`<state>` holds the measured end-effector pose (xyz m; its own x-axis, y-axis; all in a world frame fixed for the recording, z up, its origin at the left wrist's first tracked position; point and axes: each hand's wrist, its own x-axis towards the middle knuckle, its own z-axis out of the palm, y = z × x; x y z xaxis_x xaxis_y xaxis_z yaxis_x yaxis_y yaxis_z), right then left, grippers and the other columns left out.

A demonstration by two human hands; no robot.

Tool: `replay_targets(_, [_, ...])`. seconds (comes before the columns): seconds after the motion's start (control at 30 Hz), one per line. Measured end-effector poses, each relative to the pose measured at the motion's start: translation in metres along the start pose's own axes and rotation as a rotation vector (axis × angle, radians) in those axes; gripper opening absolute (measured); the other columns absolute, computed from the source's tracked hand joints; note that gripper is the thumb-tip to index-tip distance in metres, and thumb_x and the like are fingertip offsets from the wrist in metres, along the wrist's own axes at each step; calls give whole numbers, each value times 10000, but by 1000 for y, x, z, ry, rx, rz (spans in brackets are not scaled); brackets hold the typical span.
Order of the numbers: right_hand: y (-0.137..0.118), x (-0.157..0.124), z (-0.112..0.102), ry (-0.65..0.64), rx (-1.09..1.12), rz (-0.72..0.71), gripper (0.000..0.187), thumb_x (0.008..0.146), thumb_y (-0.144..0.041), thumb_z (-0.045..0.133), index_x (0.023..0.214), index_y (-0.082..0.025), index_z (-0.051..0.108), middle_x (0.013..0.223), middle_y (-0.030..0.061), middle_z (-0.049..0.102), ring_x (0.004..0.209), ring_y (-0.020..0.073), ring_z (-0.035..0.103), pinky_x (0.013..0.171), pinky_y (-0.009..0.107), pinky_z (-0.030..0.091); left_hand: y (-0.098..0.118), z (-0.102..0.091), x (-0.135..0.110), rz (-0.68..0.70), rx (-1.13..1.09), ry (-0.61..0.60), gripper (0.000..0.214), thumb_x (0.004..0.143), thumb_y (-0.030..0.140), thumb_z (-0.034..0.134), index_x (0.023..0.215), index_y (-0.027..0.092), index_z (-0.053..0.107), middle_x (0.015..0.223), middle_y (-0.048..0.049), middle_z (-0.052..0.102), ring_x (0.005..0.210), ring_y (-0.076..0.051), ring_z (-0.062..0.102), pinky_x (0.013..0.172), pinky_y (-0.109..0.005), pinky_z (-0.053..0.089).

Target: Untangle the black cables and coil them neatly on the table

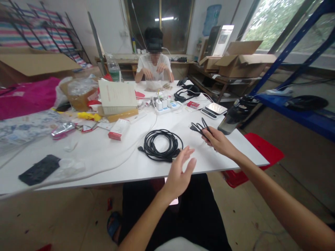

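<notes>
Our forearms (274, 188) reach the tabletop's (146, 170) front edge, left hand (180, 172) with fingers apart, right hand's (216, 140) fingers clamped on a looped cable (197, 128) we're likely bundling, calling for both hands.

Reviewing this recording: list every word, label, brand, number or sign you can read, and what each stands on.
No text is readable.
Cream panel: faint reddish print, too blurred.
Red-and-white box: print too small.
Small red box: pale marks, too blurred.
Coiled black cable, and the black cable bundle in the right hand: no lettering discernible.
</notes>
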<state>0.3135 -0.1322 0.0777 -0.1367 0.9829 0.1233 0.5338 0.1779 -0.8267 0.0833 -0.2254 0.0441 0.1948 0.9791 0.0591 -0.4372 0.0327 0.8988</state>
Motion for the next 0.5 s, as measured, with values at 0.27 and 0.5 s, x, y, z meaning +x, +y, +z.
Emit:
replay_targets(0.27, [-27, -29, -39, 18, 31, -15, 654, 965, -826, 521, 1060, -195, 667, 991, 116, 772, 887, 233, 738, 742, 361, 615, -37, 71, 64, -296, -629, 90, 253, 1042, 380, 676, 1077, 130, 675, 1282, -223, 750, 1243, -284, 737, 1210, -441, 455])
replay_targets(0.5, [-99, -50, -152, 465, -51, -273, 479, 1056, -701, 500, 991, -258, 667, 629, -14, 494, 469, 60, 403, 462, 284, 248, -51, 59, 52, -385, -670, 161, 220, 1096, 321, 567, 1123, 126, 666, 1308, -230, 750, 1234, -263, 748, 1206, -436, 474])
